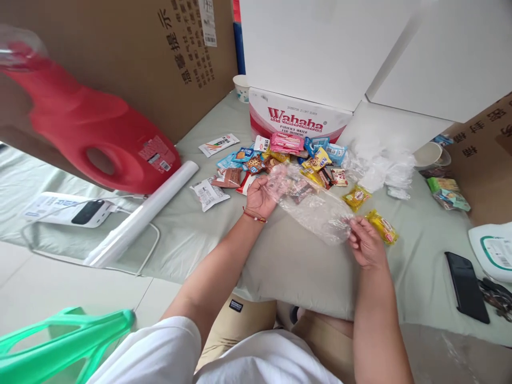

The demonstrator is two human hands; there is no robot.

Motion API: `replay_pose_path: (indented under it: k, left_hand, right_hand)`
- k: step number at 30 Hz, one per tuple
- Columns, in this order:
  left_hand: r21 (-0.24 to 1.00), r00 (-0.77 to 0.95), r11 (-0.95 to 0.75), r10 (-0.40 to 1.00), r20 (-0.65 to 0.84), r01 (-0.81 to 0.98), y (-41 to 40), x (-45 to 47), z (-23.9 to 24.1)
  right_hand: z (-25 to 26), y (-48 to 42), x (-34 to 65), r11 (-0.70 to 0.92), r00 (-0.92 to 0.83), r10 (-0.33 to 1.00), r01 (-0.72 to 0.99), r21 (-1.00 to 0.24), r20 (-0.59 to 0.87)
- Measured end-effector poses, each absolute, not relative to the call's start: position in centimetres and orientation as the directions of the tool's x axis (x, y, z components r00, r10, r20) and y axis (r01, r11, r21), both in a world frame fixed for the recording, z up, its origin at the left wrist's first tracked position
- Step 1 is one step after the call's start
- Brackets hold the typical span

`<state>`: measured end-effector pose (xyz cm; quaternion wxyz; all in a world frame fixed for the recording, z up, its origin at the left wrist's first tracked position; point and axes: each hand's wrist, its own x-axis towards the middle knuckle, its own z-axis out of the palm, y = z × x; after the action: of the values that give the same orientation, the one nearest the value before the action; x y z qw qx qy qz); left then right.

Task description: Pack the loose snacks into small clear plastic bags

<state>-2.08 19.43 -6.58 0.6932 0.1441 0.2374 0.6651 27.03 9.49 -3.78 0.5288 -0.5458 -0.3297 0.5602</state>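
Left hand (pixel 259 196): fingers curled, pinching the upper left end of the clear plastic bag (pixel 312 205); red string around the wrist.
Right hand (pixel 366 244): fingertips pressed together on the lower right end of the same bag.
Clear plastic bag: stretched slantwise between both hands, above the middle of the pale green sheet (pixel 280 261), just in front of the snack pile; dark shapes seen through the film, possibly packets behind it rather than inside.
Snack pile (pixel 288 157): many small wrapped packets, loosely heaped toward the far edge of the sheet, touching the foot of the Wahaha box (pixel 296 117).
Yellow packet (pixel 383 226): flat on the sheet, just beside the right hand, on its far side.
Crumpled clear bags (pixel 380 165): bunched to the right of the pile.
Red bottle (pixel 92 133): large, with a handle, tilted, at the far left.
White roll (pixel 144 213): lying slantwise across the left edge of the sheet, beside the red bottle.
Power bank (pixel 68 209): white, with a cable, near the left edge.
Black phone (pixel 466 286): face up near the right edge, well apart from the hands.
Paper cup (pixel 241 88): upright at the far edge, left of the box.
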Motion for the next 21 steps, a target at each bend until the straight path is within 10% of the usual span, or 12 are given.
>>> replay_pose_path:
  k: [11,21]
  left_hand:
    - [0.702,0.251,0.25,0.962,-0.104,-0.667,16.4,1.2,-6.1]
    - [0.912,0.175,-0.312,0.915,0.363,-0.265,4.9,-2.2,-1.0]
  right_hand:
    - [-4.4,-0.7,31.9,-0.256,0.408,0.881,-0.017,-0.967,-0.24]
    - [-4.1,2.4,32.7,0.184,0.567,0.807,0.024,-0.983,0.165]
